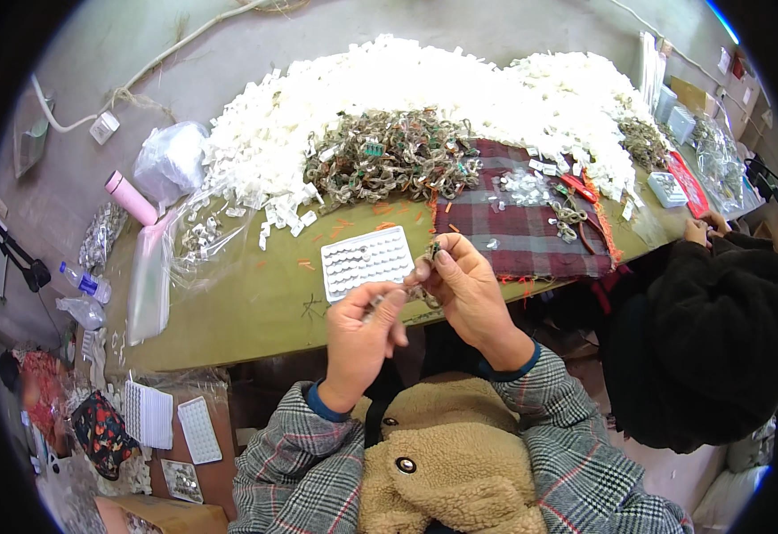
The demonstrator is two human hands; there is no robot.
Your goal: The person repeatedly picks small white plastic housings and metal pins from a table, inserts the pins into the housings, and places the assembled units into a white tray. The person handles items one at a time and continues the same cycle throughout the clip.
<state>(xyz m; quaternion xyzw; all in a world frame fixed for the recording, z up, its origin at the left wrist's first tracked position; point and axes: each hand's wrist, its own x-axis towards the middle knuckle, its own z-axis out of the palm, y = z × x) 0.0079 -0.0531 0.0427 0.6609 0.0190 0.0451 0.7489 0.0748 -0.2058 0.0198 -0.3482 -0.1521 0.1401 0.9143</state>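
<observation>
Two bare hands work above the near edge of the olive-green desk: the right hand's fingers pinch a small grey-green looped strand just beside the white plastic tray with scalloped rows, and the left hand's fingers press together on what looks like its lower end. Judging by the big tangled grey-green heap behind, much remains; how many pieces are finished, I cannot tell.

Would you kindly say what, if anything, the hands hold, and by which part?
The right hand pinches a small greyish cable, part unclear; what the left hand holds cannot be told.
</observation>
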